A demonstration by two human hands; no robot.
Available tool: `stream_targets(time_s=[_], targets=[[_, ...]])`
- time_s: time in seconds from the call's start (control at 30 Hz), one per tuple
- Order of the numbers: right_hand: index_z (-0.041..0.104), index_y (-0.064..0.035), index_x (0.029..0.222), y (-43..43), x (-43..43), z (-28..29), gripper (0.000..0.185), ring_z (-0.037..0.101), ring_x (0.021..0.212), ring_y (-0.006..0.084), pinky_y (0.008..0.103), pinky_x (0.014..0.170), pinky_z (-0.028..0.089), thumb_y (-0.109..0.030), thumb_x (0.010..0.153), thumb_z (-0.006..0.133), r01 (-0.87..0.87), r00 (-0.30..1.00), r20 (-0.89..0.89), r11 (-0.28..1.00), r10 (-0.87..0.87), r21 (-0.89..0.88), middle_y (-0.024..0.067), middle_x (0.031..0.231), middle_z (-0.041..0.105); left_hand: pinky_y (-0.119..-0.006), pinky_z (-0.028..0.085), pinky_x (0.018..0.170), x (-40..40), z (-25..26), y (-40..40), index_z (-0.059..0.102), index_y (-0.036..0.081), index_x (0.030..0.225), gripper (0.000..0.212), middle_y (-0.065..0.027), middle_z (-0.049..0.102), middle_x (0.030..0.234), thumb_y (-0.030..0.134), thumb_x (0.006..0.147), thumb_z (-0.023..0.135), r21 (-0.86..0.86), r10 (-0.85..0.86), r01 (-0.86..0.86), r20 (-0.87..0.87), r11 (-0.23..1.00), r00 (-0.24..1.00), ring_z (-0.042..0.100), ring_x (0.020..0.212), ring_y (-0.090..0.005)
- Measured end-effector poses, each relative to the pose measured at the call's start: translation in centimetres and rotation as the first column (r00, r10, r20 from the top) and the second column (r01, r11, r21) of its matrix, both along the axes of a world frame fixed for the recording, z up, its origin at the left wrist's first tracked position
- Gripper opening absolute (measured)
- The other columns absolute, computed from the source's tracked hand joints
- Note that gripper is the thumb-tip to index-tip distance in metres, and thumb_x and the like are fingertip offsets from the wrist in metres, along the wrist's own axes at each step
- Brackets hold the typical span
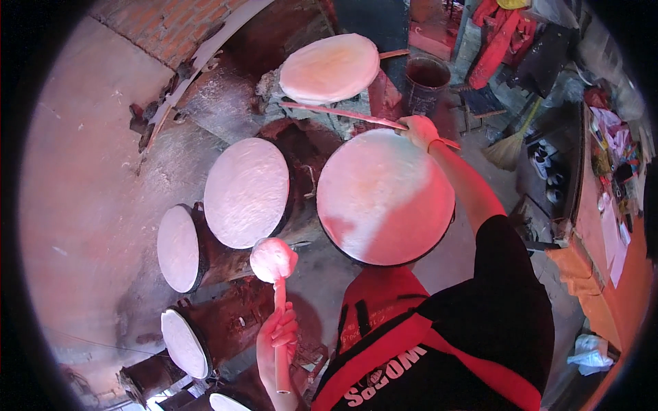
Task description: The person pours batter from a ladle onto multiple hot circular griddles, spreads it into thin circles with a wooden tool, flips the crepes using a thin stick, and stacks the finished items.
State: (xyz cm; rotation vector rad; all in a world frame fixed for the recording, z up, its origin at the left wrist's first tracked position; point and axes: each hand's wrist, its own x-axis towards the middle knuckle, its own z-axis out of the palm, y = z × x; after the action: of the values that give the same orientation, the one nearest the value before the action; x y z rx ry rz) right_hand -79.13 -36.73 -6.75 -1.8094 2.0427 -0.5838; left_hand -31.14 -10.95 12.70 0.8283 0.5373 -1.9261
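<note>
My left hand (280, 329) grips the handle of a round-headed tool (274, 259) whose head is coated in white material. That head is held up near the lower edge of a round pan (247, 192) with a pale, white surface. My right hand (419, 131) holds a long thin stick (344, 112) at the far edge of a larger round pan (380, 195), also with a pale surface, right before me. The stick points left, in front of a stack of pale round sheets (329, 67). What lies under the right hand is hidden.
More pale-topped round pans (178, 249) stand in a row at the lower left. A bucket (427, 77), a small stool (482, 100) and a straw broom (506, 149) are at the upper right. Shoes (542, 162) sit beside a cluttered table (591, 246).
</note>
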Motion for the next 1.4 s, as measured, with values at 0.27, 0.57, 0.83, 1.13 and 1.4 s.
stream_targets(time_s=[0.27, 0.57, 0.83, 1.13, 1.4], targets=[[0.067, -0.0081, 0.091, -0.7, 0.4, -0.2, 0.027, 0.062, 0.079, 0.0347, 0.044, 0.071, 0.047, -0.031, 0.075, 0.066, -0.093, 0.982, -0.17, 0.993, 0.079, -0.076, 0.0173, 0.083, 0.064, -0.018, 0.031, 0.038, -0.2, -1.2, -0.9, 0.043, -0.008, 0.11, 0.02, -0.0045, 0.04, 0.073, 0.005, 0.096, 0.039, -0.043, 0.001, -0.003, -0.041, 0.999, 0.999, 0.037, 0.052, -0.0076], [0.065, -0.0005, 0.088, -1.8, 0.5, 11.0, 0.022, 0.054, 0.062, 0.0087, 0.027, 0.057, 0.044, -0.021, 0.077, 0.065, -0.081, 0.94, 0.336, 0.996, 0.062, 0.042, 0.0008, 0.066, 0.06, -0.016, 0.029, 0.036, 1.1, -1.9, -3.2, 0.045, -0.007, 0.105, 0.015, -0.0021, 0.039, 0.07, 0.004, 0.094, 0.043, -0.045, -0.019, 0.017, -0.024, 0.999, 1.0, 0.035, 0.052, -0.0058], [0.061, -0.0035, 0.098, -11.0, 3.3, 29.7, 0.029, 0.06, 0.064, 0.0269, 0.0379, 0.061, 0.045, -0.028, 0.082, 0.056, -0.037, 0.921, -0.36, 0.884, -0.151, -0.465, 0.0183, 0.071, 0.059, -0.015, 0.028, 0.036, 4.3, -3.1, -11.5, 0.047, -0.004, 0.105, 0.016, -0.0011, 0.04, 0.07, 0.005, 0.092, 0.048, -0.084, -0.127, 0.122, -0.055, 0.989, 0.99, 0.034, 0.05, -0.0045], [0.064, -0.0106, 0.101, -23.5, 7.5, 13.0, 0.028, 0.061, 0.091, 0.0249, 0.037, 0.078, 0.048, -0.021, 0.077, 0.056, -0.333, 0.849, -0.527, 0.752, -0.022, -0.568, 0.0074, 0.093, 0.063, -0.016, 0.025, 0.039, 7.8, -3.6, -22.7, 0.047, -0.002, 0.108, 0.02, 0.0013, 0.037, 0.069, 0.012, 0.093, 0.049, -0.145, -0.316, 0.368, 0.29, 0.918, 0.903, 0.032, 0.05, -0.0044], [0.064, -0.0148, 0.095, -24.1, 16.8, -2.0, 0.023, 0.059, 0.091, 0.0227, 0.0367, 0.074, 0.05, -0.017, 0.072, 0.06, -0.196, 0.89, -0.448, 0.82, -0.081, -0.538, 0.0, 0.091, 0.065, -0.016, 0.025, 0.039, 8.8, -2.6, -25.1, 0.043, -0.001, 0.111, 0.024, 0.001, 0.037, 0.07, 0.015, 0.095, 0.048, -0.17, -0.294, 0.376, 0.373, 0.911, 0.88, 0.032, 0.051, -0.0047]])
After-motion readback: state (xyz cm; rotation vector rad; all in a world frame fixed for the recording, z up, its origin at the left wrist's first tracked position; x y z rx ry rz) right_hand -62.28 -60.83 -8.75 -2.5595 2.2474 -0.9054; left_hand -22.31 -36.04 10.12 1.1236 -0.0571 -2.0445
